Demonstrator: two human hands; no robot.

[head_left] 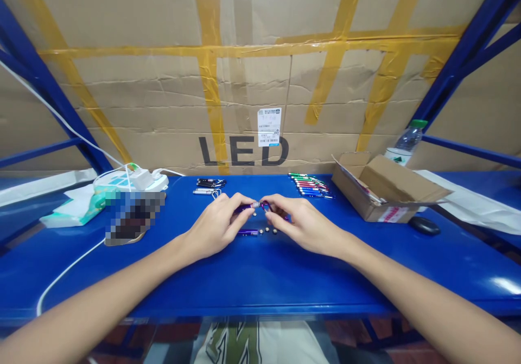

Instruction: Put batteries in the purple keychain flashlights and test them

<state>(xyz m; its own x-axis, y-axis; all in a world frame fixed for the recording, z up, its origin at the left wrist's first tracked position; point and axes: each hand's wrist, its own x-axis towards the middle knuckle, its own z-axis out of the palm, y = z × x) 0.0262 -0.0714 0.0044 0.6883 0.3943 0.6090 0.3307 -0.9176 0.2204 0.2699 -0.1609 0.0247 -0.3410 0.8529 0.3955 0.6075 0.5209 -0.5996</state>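
Observation:
My left hand (222,220) is closed around a slim purple metal tube (244,208) whose silver end points right. At that end, the closed fingers of my right hand (295,220) pinch a small purple metal piece (264,206) with a curved, clip-like shape. The two parts meet or nearly meet; I cannot tell which. Below them another purple tube (247,232) lies on the blue table (260,277), partly covered by my left hand. Several small round metal pieces (267,230) lie between my hands.
Black and silver small tubes (205,184) lie behind my left hand. A row of green, red and blue pens or tubes (311,185) lies back right. An open carton (382,190), mouse (424,225), bottle (405,141), tissue pack (77,206) and power strip (134,179) stand around.

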